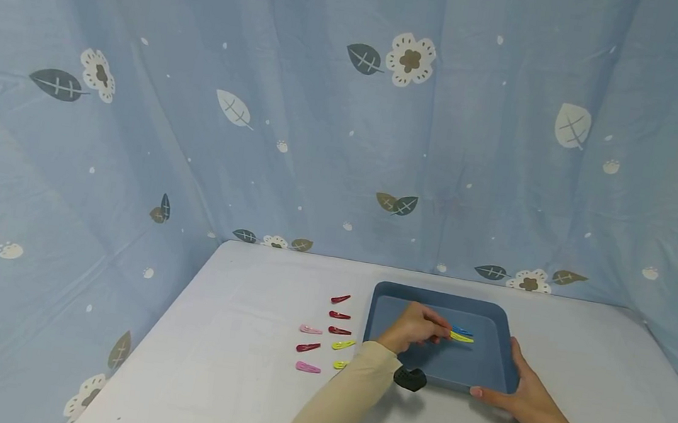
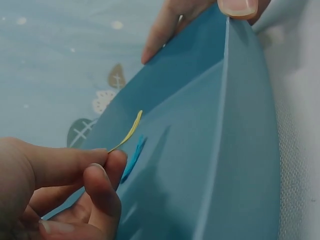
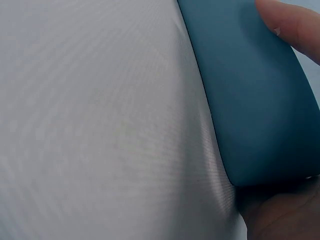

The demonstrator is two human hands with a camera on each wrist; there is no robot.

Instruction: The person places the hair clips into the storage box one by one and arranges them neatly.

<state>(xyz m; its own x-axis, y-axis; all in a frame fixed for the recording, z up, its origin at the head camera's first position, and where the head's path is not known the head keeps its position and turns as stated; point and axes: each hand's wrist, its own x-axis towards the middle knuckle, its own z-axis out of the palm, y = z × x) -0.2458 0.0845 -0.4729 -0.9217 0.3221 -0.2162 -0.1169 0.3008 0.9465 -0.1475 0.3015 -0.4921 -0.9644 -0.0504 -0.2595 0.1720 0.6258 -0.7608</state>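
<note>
Between thumb and fingers, my left hand [image 1: 416, 327] pinches a yellow snap hair clip [image 1: 463, 339] over the blue-grey tray [image 1: 440, 368]. In the left wrist view the yellow clip's free end points away from the fingertips. Just beyond it is a blue hair clip [image 2: 134, 159], in the tray. My right hand [image 1: 529, 399] holds the tray at its near right corner, thumb on the front wall and fingers along the right side. The right wrist view shows part of that thumb [image 3: 295, 25] against the tray wall.
Left of the tray, several hair clips lie on the white tabletop: dark red [image 1: 308, 347], pink [image 1: 308, 367] and yellow [image 1: 343, 345]. My left forearm partly covers the lowest yellow one. A blue patterned curtain [image 1: 324, 131] hangs behind the table and along its left.
</note>
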